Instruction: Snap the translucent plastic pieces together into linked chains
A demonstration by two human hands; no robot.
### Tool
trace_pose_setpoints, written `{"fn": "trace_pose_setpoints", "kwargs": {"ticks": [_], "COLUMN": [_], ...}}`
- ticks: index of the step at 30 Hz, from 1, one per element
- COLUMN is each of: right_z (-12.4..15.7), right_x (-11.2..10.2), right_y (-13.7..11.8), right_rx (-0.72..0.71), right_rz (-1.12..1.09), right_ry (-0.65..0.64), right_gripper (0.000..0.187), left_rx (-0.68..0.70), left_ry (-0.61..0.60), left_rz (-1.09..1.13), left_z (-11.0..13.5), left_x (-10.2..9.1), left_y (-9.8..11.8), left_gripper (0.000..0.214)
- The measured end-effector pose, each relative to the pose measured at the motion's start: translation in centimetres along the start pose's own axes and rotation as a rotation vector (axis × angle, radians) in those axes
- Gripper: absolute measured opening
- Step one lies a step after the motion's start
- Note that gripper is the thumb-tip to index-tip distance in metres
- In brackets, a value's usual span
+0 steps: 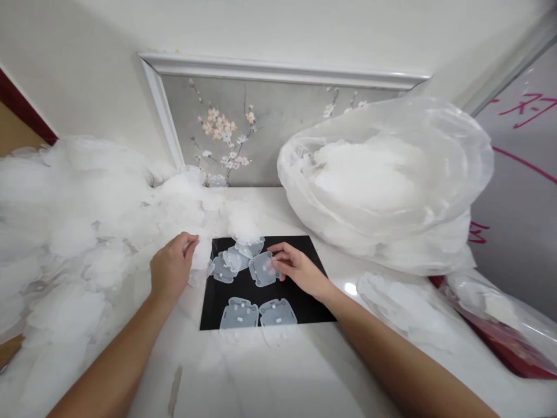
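My right hand [296, 268] pinches the right edge of a thin translucent plastic piece [261, 270] over a black rectangular mat [311, 302]. Slots and small round marks show on this piece. To its left, several similar pieces [235, 259] overlap at the mat's far left corner. Two more, a left plastic piece [238, 313] and a right plastic piece [278, 312], lie side by side across the mat's near edge. My left hand [173, 264] is closed, thumb against fingers, beside the mat's left edge at the white pile; whatever is between its fingertips is too faint to make out.
A large heap of the same translucent pieces [87, 197] covers the table's left side. At the back right stands an open clear plastic bag [452, 174] full of them. More loose pieces [395, 302] lie right of the mat, near a red object under plastic [509, 342]. A framed flower panel [270, 128] is behind.
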State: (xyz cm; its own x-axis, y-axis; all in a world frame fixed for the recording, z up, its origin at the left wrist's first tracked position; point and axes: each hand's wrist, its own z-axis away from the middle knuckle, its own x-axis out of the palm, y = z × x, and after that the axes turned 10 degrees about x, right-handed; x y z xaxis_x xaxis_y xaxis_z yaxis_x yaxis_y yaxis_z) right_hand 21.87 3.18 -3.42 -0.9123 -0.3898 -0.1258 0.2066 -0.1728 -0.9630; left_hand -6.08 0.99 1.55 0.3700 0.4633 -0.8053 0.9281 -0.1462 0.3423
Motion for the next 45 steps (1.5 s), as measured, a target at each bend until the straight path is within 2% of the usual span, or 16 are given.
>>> {"fn": "trace_pose_setpoints", "kwargs": {"ticks": [3, 6, 8, 10, 14, 17, 18, 20, 22, 25, 28, 31, 33, 35, 39, 45], "right_z": [0.0, 0.1, 0.1, 0.0, -0.2, -0.4, -0.4, -0.3, 0.0, 0.5, 0.8, 0.8, 0.7, 0.6, 0.5, 0.3], "right_x": [0.2, 0.5, 0.6, 0.7, 0.6, 0.6, 0.7, 0.8, 1.0, 1.0, 0.8, 0.3, 0.0, -0.3, -0.5, -0.5], "right_y": [0.0, -0.2, -0.3, -0.3, -0.1, 0.2, 0.2, 0.1, -0.2, -0.8, -1.2, -1.3, -1.2, -1.1, -1.0, -0.6], "right_rx": [-0.01, -0.023, -0.04, -0.059, -0.058, -0.049, -0.047, -0.039, -0.011, 0.081, 0.178, 0.23, 0.247, 0.26, 0.29, 0.292], "right_rz": [0.005, 0.032, 0.061, 0.096, 0.123, 0.099, 0.086, 0.037, -0.072, -0.296, -0.471, -0.549, -0.58, -0.612, -0.643, -0.67], "right_ry": [0.017, 0.062, 0.108, 0.154, 0.174, 0.162, 0.166, 0.173, 0.142, 0.038, -0.053, -0.117, -0.138, -0.148, -0.161, -0.185], "right_gripper": [0.03, 0.029, 0.028, 0.029, 0.039, 0.037, 0.033, 0.022, 0.021, 0.03, 0.035, 0.034, 0.036, 0.039, 0.041, 0.039], "left_rx": [0.021, 0.204, 0.319, 0.396, 0.321, 0.296, 0.283, 0.196, 0.009, -0.334, -0.549, -0.658, -0.707, -0.74, -0.782, -0.837], "left_ry": [0.011, 0.075, 0.024, -0.113, -0.194, -0.186, -0.168, -0.119, -0.105, -0.221, -0.371, -0.483, -0.551, -0.593, -0.595, -0.58], "left_rz": [-0.132, -0.221, -0.198, -0.105, 0.005, 0.152, 0.224, 0.419, 0.68, 1.059, 1.374, 1.585, 1.639, 1.674, 1.726, 1.799], "left_z": [-0.2, 0.1, 0.7, 1.4, 2.1, 1.5, 1.3, 1.0, 1.1, 1.8, 2.5, 2.6, 2.4, 2.2, 2.1, 2.1], "left_x": [-0.2, 0.3, 1.3, 2.7, 4.7, 4.4, 4.1, 3.1, 2.2, 1.5, 1.4, 1.7, 2.0, 2.2, 2.3, 2.3], "left_y": [-0.1, 0.5, 1.2, 1.8, 2.3, 2.2, 2.2, 2.2, 2.3, 2.6, 2.9, 3.1, 3.1, 2.9, 2.6, 2.6], "left_gripper": [0.02, 0.025, 0.027, 0.03, 0.026, 0.006, 0.007, 0.013, 0.017, 0.022, 0.036, 0.041, 0.04, 0.048, 0.06, 0.059]}}
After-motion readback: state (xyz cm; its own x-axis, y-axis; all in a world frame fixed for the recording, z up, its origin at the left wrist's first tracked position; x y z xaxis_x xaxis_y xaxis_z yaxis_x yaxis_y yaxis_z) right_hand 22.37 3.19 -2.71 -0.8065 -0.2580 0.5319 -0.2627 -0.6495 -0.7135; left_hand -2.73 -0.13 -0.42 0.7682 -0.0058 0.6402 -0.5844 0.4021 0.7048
